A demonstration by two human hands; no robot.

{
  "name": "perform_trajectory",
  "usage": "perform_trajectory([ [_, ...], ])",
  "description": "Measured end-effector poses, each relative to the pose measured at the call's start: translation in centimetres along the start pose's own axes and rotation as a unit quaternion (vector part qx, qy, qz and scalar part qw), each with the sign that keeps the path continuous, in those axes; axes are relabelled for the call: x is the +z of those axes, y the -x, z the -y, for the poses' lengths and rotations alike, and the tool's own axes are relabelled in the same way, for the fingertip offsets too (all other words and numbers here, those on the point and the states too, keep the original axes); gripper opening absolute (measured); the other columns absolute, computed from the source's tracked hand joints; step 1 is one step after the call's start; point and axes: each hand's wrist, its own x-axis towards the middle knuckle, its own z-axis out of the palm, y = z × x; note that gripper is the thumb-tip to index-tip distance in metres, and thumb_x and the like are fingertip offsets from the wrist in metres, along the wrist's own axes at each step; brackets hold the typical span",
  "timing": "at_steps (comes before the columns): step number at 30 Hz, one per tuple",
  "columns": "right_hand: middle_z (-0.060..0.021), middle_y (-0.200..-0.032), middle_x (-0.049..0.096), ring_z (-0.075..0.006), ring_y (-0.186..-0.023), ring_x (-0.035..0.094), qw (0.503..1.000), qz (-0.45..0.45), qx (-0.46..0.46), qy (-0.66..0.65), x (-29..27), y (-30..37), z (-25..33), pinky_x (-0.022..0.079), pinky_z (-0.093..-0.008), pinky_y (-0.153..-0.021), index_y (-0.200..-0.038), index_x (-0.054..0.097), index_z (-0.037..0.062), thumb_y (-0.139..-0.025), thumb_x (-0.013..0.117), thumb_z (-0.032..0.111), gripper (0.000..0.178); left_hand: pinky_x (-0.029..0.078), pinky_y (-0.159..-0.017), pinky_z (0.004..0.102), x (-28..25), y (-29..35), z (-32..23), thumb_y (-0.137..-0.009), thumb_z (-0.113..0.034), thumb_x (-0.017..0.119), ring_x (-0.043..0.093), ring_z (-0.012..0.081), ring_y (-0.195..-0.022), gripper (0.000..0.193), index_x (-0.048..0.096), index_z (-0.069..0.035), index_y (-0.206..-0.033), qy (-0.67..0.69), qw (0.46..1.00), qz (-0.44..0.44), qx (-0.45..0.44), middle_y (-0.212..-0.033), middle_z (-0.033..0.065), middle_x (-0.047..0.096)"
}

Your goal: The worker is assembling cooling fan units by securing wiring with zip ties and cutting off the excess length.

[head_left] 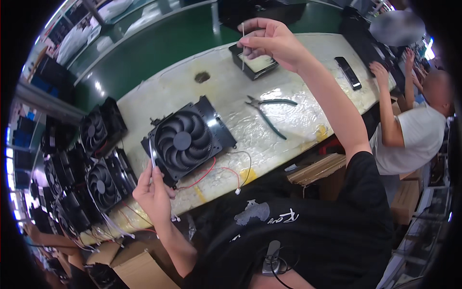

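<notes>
My left hand (155, 195) is closed on a thin white strip (152, 150) that stands up along the left edge of a black cooling fan (182, 140). The fan lies face up in a black frame with a flat plate on its right side; red and black wires run from it to a small white connector (237, 191). Raised at the far side, my right hand (276, 44) pinches another slim white strip (243, 48), upright, which looks like a cable tie. Below that hand sits an open black box (255, 67) with pale contents. Green-handled cutting pliers (269, 113) lie opened right of the fan.
Several more black fan units (103, 183) crowd the left end of the pale, film-covered table (159, 96). A black handheld device (348, 73) lies at the right. Cardboard boxes (139, 267) stand below the near edge. Another person (409, 130) works at the right.
</notes>
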Motion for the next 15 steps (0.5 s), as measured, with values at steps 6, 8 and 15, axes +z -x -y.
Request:
perform_trajectory([
  [6,-0.0106,-0.092,0.071,-0.0152,-0.072,0.07,0.984,0.17,0.05,0.018,10.7,1.6,1.7,0.058,-0.0261,-0.065,-0.119,0.063,-0.0018,-0.095,0.061,0.013,0.029,0.041,-0.043,0.02,-0.3,0.4,0.0,-0.096,-0.002,0.055,0.053,0.0073,-0.047,0.029,0.06,0.007,-0.124,0.04,0.999,0.023,-0.018,-0.087,0.0089,0.059],
  [8,-0.0106,-0.093,0.071,-0.0134,-0.071,0.07,0.976,0.212,0.049,0.028,13.2,2.0,1.6,0.057,-0.0242,-0.062,-0.114,0.065,-0.0031,-0.095,0.061,0.014,0.026,0.044,-0.046,0.0203,-0.6,1.0,-0.2,-0.096,-0.001,0.055,0.056,0.0083,-0.05,0.029,0.06,0.007,-0.124,0.058,0.998,0.037,-0.012,-0.089,0.0094,0.058],
  [15,-0.0079,-0.087,0.07,-0.0118,-0.069,0.065,0.965,0.24,0.08,0.069,19.0,1.3,1.0,0.054,-0.0246,-0.062,-0.105,0.066,-0.0024,-0.092,0.065,0.014,0.021,0.037,-0.047,0.0218,-1.8,1.8,-0.1,-0.092,-0.003,0.061,0.048,0.004,-0.052,0.022,0.069,0.001,-0.112,-0.123,0.989,0.007,0.079,-0.065,0.0026,0.056],
])
